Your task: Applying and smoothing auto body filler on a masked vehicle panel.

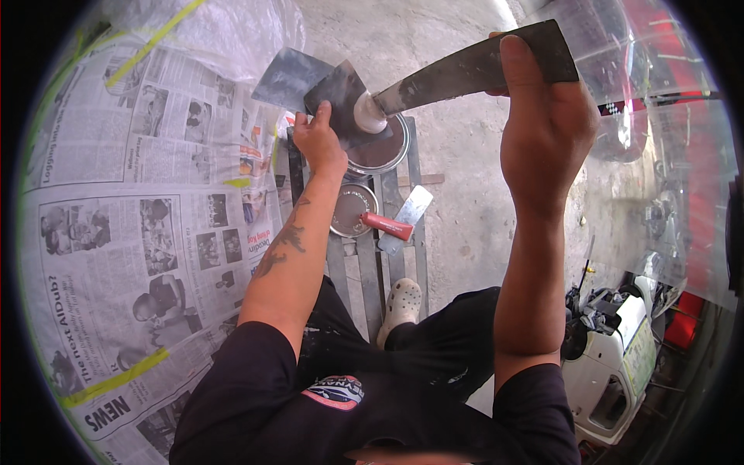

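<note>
right hand [549, 128] closed on a long dark blade [473, 71]

thumb and fingers clasp the blade near its wide end; its narrow tip meets a pale rounded mass [370, 115]. the mass sits against a dark square plate [339, 101], gripped at its lower left by the left hand [320, 146]. a grey sheet [288, 76] extends to the plate's upper left; whether the left hand holds it too cannot be told. below the plate, a large round can [381, 151] and a smaller round tin [349, 203] stand on a dark slatted bench [370, 287]. beside the tin, a red tube [391, 227] lies across a pale flat scraper [417, 208], one end over the tin's rim. newspaper sheets [124, 232] with yellow tape [116, 378] cover the left side, and a pale perforated clog [403, 304] appears nearer the wearer
</note>
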`<state>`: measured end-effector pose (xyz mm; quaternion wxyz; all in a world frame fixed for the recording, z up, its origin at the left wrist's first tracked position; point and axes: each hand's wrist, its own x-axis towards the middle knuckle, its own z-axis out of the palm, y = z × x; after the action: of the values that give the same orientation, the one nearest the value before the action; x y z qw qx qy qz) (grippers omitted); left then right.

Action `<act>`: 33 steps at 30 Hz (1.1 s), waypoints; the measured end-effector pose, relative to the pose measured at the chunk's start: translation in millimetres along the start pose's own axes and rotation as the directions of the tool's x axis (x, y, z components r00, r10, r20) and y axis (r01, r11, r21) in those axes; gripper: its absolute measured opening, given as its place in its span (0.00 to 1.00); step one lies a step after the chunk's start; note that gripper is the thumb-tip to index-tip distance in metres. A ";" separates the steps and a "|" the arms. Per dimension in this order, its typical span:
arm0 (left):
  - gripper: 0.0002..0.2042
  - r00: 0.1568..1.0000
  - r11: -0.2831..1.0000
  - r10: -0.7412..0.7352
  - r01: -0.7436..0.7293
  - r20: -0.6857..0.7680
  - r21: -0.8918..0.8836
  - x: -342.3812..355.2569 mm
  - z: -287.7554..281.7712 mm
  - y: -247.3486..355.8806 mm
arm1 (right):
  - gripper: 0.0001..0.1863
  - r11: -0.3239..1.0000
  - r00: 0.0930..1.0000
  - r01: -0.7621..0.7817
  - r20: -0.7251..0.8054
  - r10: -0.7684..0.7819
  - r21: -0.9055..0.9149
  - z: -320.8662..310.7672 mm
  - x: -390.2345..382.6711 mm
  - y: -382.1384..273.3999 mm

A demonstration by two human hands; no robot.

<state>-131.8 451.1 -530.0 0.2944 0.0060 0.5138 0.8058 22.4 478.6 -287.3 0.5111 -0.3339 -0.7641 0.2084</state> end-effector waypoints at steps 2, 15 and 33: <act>0.10 0.994 0.988 -0.105 0.105 0.007 -0.110 3.6 -3.9 -1.2 | 0.11 0.999 0.998 -0.030 0.050 0.032 -0.038 9.4 0.9 -6.5; 0.14 0.833 0.678 -0.371 0.545 0.411 -0.493 25.9 -8.7 29.6 | 0.23 0.388 0.218 -0.267 0.337 0.916 -0.882 24.6 -144.1 171.5; 0.16 0.895 0.781 -0.341 0.440 0.288 -0.443 18.6 -7.2 72.6 | 0.18 0.770 0.068 -0.098 0.767 0.638 -0.631 58.1 -303.8 179.4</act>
<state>-183.4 432.4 -478.4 0.4951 -0.0994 0.2477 0.8268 99.6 384.0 -623.3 -0.2504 -0.4126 -0.8125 0.3269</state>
